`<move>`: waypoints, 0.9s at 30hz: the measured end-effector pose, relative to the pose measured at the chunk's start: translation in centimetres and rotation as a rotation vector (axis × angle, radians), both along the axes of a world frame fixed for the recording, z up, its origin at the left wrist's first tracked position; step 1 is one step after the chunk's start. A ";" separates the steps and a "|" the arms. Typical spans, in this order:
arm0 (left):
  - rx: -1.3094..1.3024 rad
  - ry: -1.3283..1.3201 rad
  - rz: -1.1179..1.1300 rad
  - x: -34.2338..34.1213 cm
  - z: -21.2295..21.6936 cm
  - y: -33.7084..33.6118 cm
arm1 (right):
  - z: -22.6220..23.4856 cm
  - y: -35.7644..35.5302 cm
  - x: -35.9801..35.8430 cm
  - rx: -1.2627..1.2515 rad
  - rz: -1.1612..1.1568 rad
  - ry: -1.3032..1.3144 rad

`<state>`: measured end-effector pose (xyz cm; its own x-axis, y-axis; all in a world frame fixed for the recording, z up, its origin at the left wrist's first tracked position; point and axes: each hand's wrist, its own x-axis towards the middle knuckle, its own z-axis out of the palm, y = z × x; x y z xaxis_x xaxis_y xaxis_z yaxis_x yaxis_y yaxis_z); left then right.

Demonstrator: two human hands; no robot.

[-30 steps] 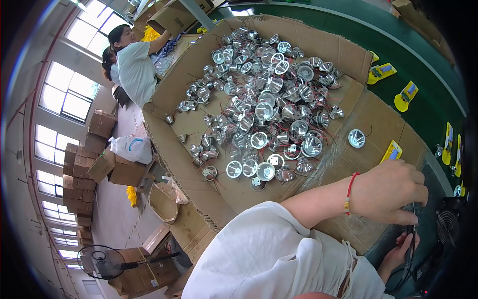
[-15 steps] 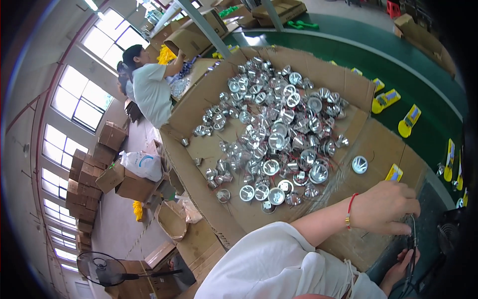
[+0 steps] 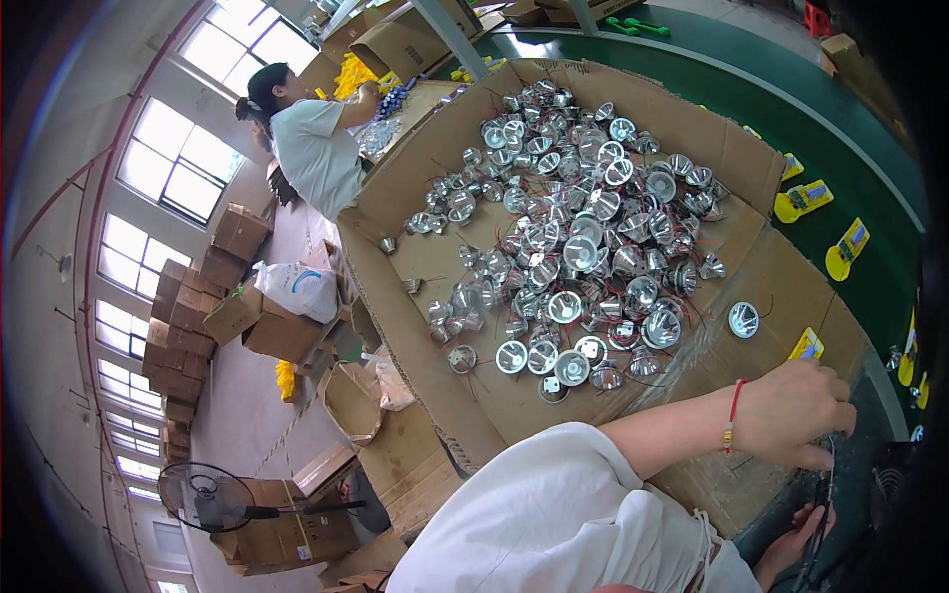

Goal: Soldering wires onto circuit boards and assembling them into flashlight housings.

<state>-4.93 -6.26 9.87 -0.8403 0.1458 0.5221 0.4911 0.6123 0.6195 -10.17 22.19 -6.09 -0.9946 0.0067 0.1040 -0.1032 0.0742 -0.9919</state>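
My left hand (image 3: pixel 796 410), with a red bracelet at the wrist, reaches across to the right. Its fingers curl down to the thumb beside a thin pale strand (image 3: pixel 831 457); what lies in the grip is mostly hidden. Just below, my right hand (image 3: pixel 799 542) is closed around thin black cables (image 3: pixel 817 534) near the dark bench edge. Beyond my left wrist lie a yellow plastic piece (image 3: pixel 807 344) and a single silver reflector cup (image 3: pixel 743 319) on cardboard. A large open carton (image 3: pixel 410 371) holds a heap of silver reflector cups (image 3: pixel 583 252) with red and black wires.
Along the far right runs a green conveyor belt (image 3: pixel 692 74) carrying yellow torch-like parts (image 3: pixel 847 249). A co-worker (image 3: pixel 314 148) stands at the far left beside yellow parts. A black fan (image 3: pixel 206 496) and stacked cartons (image 3: pixel 188 321) are at the left; a dark device (image 3: pixel 895 474) is at the right.
The whole view has shifted, so the carton sits farther right and higher. My hands keep nearly the same pose. The co-worker's arm has moved from the brown carton to the yellow parts.
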 end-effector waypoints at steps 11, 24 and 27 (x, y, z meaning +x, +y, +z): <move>-0.074 -0.021 0.072 -0.1 -0.3 0.5 | -0.2 0.8 0.1 0.004 0.017 -0.006; -0.185 -0.064 0.146 -0.3 -0.6 0.5 | -0.2 0.9 0.2 0.024 0.020 -0.002; -0.215 -0.075 0.161 -0.6 -0.7 0.5 | -0.2 1.0 0.0 -0.002 0.049 0.001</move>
<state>-5.51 -5.80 9.12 -0.8968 0.1078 0.4292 0.3343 0.8004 0.4976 -10.19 23.20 -6.34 -0.9936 -0.0419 0.1049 -0.1075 0.0670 -0.9919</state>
